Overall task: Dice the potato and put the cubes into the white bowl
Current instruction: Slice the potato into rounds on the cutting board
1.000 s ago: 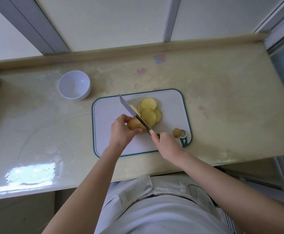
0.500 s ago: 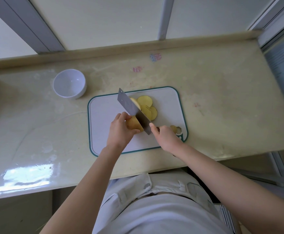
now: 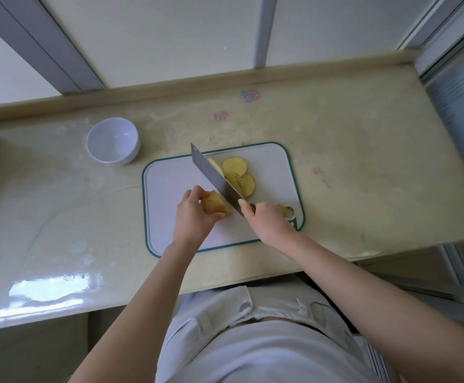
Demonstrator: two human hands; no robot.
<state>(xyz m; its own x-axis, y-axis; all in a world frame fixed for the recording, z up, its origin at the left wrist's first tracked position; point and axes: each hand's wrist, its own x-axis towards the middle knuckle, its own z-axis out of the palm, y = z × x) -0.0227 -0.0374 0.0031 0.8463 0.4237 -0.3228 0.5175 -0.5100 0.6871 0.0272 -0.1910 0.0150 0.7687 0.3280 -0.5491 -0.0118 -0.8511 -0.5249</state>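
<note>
Cutting one potato (image 3: 213,205), one knife (image 3: 211,172), four slices (image 3: 234,166)

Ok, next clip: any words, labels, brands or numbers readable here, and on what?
Nothing legible.
Blue-and-pink mark on the counter: too blurred to read.
Pink mark nearer the board: too blurred.
Faint pink mark right of the board: too blurred.
Knife, bowl: no marking visible.

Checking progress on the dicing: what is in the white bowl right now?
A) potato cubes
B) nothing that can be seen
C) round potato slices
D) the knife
B: the white bowl shows only its bare inside, while the potato slices lie on the cutting board.
</note>
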